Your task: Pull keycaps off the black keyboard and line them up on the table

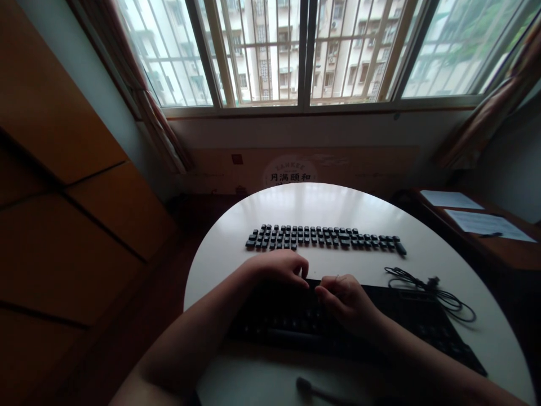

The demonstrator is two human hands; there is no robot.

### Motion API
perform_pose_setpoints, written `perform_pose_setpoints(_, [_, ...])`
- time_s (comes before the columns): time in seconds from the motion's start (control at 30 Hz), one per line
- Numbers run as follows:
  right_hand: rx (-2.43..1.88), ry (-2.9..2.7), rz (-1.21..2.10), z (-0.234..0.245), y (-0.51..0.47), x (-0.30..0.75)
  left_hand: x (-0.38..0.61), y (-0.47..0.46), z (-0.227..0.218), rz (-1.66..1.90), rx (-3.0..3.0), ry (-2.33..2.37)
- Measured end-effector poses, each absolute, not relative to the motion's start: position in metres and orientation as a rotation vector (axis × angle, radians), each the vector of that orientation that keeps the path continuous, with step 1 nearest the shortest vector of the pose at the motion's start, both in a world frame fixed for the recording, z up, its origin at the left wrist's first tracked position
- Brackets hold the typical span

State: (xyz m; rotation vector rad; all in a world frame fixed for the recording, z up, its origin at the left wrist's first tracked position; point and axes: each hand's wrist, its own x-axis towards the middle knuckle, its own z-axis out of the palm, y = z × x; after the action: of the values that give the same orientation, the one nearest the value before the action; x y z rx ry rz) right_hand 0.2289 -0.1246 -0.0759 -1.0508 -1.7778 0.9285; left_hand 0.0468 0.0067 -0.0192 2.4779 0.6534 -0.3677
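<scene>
A black keyboard (pixel 406 321) lies on the round white table (pixel 325 206), close to me. My left hand (pixel 279 266) rests on its far left edge with the fingers curled down and together. My right hand (pixel 344 299) hovers over the middle of the keyboard, fingertips pinched toward the left hand; whether they hold anything is too small to tell. Beyond the hands, several black keycaps (pixel 323 237) are laid out in rows on the table.
The keyboard's black cable (pixel 439 293) coils on the table at right. A dark tool (pixel 315 390) lies near the front edge. Papers (pixel 486 221) sit on a wooden side table at right. Wooden cabinets (pixel 63 197) stand left; a barred window is ahead.
</scene>
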Motion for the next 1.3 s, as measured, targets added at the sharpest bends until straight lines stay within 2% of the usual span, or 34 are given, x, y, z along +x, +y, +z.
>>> perform_pose_setpoints(0.63, [-1.004,-1.946,1.015,-0.070,-0.127,0.227,0.049,0.009,-0.021,-0.386,2.458,0.642])
perform_pose_setpoints(0.73, [-0.986,-1.998,0.922,-0.070,-0.129,0.223,0.049,0.010,-0.023,-0.382,2.451,0.649])
perform_pose_setpoints(0.97, [-0.844,-2.200,0.459,-0.076,-0.134,0.210,0.048,0.011,-0.026,-0.355,2.452,0.638])
perform_pose_setpoints(1.3, [-0.832,-1.988,0.349,-0.079,-0.133,0.215,0.048,0.011,-0.026,-0.373,2.465,0.656])
